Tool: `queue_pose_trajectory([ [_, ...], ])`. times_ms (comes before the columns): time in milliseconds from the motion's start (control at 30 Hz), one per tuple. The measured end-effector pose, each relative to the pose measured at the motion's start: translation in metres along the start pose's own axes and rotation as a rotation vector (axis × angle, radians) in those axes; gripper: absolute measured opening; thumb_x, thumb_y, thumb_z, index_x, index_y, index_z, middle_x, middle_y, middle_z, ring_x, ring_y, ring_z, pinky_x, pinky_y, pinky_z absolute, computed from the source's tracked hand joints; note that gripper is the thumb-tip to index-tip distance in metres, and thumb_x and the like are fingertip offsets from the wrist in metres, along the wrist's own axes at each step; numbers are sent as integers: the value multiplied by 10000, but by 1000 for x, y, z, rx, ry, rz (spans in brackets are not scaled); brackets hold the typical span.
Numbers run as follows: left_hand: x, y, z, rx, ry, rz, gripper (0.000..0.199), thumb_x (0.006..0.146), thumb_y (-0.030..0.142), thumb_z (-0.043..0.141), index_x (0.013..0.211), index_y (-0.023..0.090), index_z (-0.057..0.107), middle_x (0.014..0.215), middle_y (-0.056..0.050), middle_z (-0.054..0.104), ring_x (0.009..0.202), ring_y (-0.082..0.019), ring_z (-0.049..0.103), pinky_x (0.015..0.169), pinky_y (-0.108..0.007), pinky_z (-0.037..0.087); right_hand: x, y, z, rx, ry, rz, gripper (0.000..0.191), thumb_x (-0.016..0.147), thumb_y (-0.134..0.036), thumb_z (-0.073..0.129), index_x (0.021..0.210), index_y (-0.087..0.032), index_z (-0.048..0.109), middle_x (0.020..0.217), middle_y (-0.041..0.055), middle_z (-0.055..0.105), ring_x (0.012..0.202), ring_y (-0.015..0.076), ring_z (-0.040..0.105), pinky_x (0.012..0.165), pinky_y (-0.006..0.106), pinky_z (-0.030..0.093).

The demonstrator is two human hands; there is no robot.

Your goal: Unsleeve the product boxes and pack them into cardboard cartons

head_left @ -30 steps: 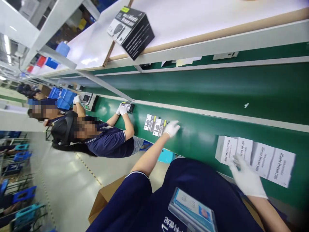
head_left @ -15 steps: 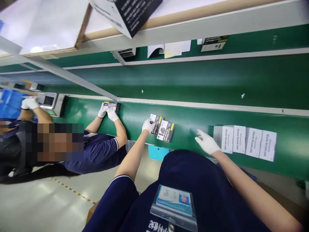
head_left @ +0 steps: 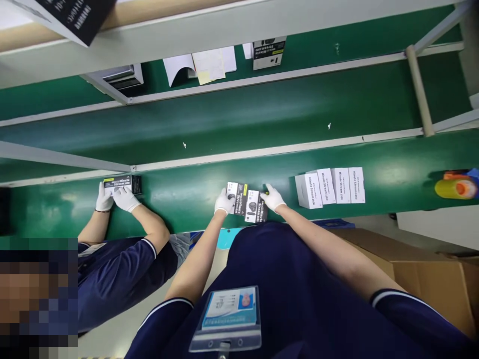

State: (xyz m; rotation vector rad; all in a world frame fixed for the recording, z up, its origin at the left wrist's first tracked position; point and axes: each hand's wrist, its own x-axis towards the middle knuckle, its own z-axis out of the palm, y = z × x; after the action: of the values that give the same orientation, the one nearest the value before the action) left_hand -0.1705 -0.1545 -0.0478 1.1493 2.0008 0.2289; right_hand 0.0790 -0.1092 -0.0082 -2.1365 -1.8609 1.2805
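Observation:
Two black-and-white printed cartons lie side by side, slightly offset, on the green bench in front of me. My left hand (head_left: 224, 202), white-gloved, is closed on the left edge of the left carton (head_left: 239, 205). On the other side, my right hand (head_left: 274, 198), also gloved, has its fingers and thumb about the upper right corner of the right carton (head_left: 256, 212). Both cartons show a product picture, "Minute Stream" lettering and a yellow-green label strip. Further right, several white boxes (head_left: 340, 187) lie in a row.
At left a co-worker's gloved hands (head_left: 116, 198) hold a similar carton (head_left: 137, 184). A grey rail (head_left: 239, 153) runs behind the bench, with a shelf overhead. A yellow roll (head_left: 454, 188) lies at far right; a cardboard box (head_left: 426, 284) stands below the bench.
My right hand has moved left from beside the white boxes to the right carton. My left hand stays on the left carton. The view has swung to the right.

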Motion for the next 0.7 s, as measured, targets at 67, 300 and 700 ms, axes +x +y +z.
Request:
queue_pose_trajectory([
  [67, -3, 9, 4, 44, 78, 5, 1016, 790, 514, 771, 1606, 200, 253, 1521, -191, 504, 1301, -327, 590, 1032, -386, 507, 1, 0, 4, 36, 63, -2, 649, 949, -310, 508, 1568, -151, 393, 1535, 159, 474, 1380, 272, 509, 1176, 379, 406],
  [300, -20, 23, 26, 269, 205, -7, 1348, 635, 711, 818, 1657, 244, 74, 1691, -207, 179, 1411, -452, 422, 1082, -510, 468, -17, 14, 40, 125, 126, -6, 888, 868, -383, 672, 1621, -159, 258, 1574, 210, 386, 1375, 340, 505, 1162, 452, 416],
  [700, -42, 11, 18, 288, 293, 0, 1153, 766, 463, 798, 1638, 132, 119, 1487, -261, 444, 1378, -429, 444, 1132, -515, 370, -8, 93, 5, 458, -23, 75, 518, 931, -361, 608, 1371, -88, 587, 1149, 132, 759, 968, 205, 730, 899, 353, 597],
])
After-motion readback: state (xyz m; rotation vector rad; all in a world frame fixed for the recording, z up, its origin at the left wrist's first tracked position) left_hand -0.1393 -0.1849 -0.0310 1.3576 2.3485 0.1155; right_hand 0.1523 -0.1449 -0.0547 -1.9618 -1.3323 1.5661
